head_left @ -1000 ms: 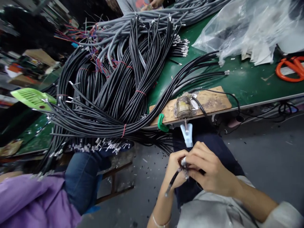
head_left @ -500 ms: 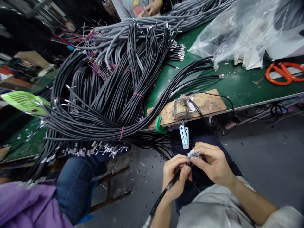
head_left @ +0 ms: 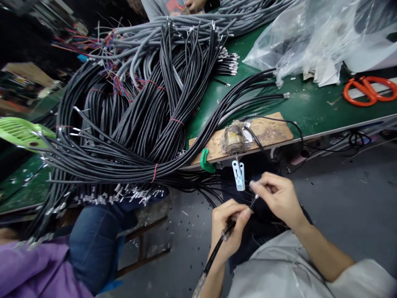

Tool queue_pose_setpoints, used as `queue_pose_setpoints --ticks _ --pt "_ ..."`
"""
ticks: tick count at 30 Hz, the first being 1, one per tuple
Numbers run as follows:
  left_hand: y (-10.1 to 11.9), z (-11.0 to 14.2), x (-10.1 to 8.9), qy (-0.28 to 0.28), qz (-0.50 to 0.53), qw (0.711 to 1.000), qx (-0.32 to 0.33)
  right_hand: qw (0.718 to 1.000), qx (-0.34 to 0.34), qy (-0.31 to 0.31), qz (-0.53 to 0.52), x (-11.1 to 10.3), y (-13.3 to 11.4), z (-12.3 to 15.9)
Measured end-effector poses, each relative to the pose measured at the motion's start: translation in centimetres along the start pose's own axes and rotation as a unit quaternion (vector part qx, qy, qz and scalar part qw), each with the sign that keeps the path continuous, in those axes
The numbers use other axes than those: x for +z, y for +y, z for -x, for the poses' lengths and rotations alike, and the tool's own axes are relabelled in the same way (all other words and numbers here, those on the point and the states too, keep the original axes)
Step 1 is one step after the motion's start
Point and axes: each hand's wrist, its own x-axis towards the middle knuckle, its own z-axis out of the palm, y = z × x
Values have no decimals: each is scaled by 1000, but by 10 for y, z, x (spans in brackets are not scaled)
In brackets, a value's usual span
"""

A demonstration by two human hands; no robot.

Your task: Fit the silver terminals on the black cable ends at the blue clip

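Right hand point(head_left: 281, 200): raised slightly and parted from the left thumb since the earlier frame; the silvery wrapping pinched there is now barely seen, and a thin dark tip is exposed between the hands, so the cable end is judged to be partly bared.
Left hand point(head_left: 233, 241): black cable point(head_left: 213, 255) is clenched between thumb and fingers, with its tip projected toward the right fingertips and its length trailed back over the forearm.
Right pinch: fingers are curled nearly together; whether the tip is gripped cannot be told.
Just beyond the fingertips: a pale blue clip point(head_left: 240, 182) is hung below a crusted cylinder point(head_left: 234, 140), which is mounted on a wooden board point(head_left: 274, 128).
Left of the grip, farther out: a bundle of black cables point(head_left: 130, 171) is heaped.
Far right: orange-handled scissors point(head_left: 370, 89) are laid.
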Motion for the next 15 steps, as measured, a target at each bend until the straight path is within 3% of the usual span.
queue_pose_setpoints --ticks 2,3,6,7,12,15 --pt "0 1 2 37 14 999 -15 998 17 54 -21 -7 3 -4" --pt "0 1 3 49 25 998 -22 999 21 36 -26 -10 4 -5" --pt "0 1 4 64 46 997 -24 991 4 -129 -21 -14 5 -2" --pt "0 1 4 60 49 997 -23 987 -11 -158 -18 -12 4 1" --pt "-3 0 9 60 71 995 -41 991 -96 -90 -9 3 3 11" --pt "-4 0 12 83 62 994 -38 985 -140 -96 28 3 4 12"
